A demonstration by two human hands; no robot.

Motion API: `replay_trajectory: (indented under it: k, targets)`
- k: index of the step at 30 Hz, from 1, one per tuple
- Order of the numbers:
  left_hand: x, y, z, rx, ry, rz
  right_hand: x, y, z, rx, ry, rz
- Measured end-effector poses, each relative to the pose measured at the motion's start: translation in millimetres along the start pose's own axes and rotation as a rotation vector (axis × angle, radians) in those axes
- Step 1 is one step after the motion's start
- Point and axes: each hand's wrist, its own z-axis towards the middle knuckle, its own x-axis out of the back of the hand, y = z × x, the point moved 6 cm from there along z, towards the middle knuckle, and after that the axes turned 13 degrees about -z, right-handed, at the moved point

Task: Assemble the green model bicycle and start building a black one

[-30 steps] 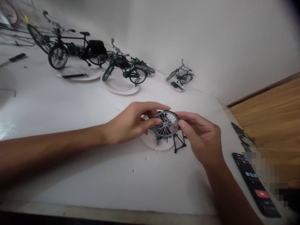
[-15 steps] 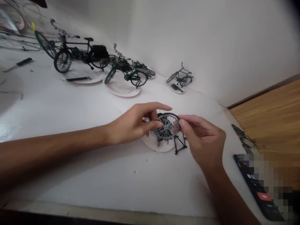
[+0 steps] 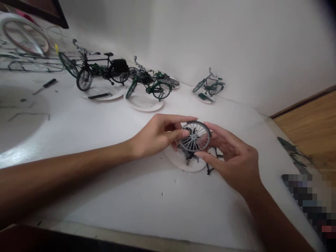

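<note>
Between my hands, a miniature spoked bicycle wheel [image 3: 195,136] with a grey rim is held up above a white paper plate [image 3: 185,163]. My left hand [image 3: 159,136] grips it from the left, the thumb lying across the spokes. My right hand [image 3: 232,157] holds the rim from the right, with fingers at its top and bottom edges. Dark model parts [image 3: 189,157] sit below and behind the wheel. A black wire stand [image 3: 211,168] stands on the surface, mostly hidden by my right hand.
Several model bicycles [image 3: 102,70] stand on paper plates along the white wall. A small black-handled knife [image 3: 45,86] lies at the left. A pixelated phone [image 3: 307,206] lies at the lower right, beyond which the surface ends at a wooden floor [image 3: 307,129].
The whole scene has shifted right and up as my view turned. The wheel is tilted differently, and my right hand has spread around its rim, now covering more of the black stand.
</note>
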Motion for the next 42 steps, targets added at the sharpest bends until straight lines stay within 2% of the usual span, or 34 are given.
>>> replay_trajectory:
  k: [8, 15, 24, 34, 37, 42]
  targets:
    - [-1.3, 1.4, -1.9, -0.031, -0.047, 0.009, 3.4, -8.6, -2.4, 0.11, 0.122, -0.174]
    - [-1.0, -2.9, -1.7, -0.003, -0.059, -0.017, 5.4, -12.3, -2.1, 0.217, 0.135, -0.204]
    - [8.6, -3.7, 2.1, -0.063, 0.081, -0.002, -3.7, -8.3, -3.0, 0.066, 0.239, -0.067]
    - [11.5, -5.4, 3.3, -0.034, 0.137, -0.002, -9.6, -5.2, -4.1, -0.019, 0.211, -0.014]
    - [11.6, -2.1, 1.2, -0.1, 0.11, 0.111, -12.4, -7.4, -2.8, 0.005, 0.16, 0.005]
    - [-3.7, 18.7, -9.9, -0.353, -0.024, 0.517, -22.3, -11.0, -4.0, 0.064, 0.01, -0.004]
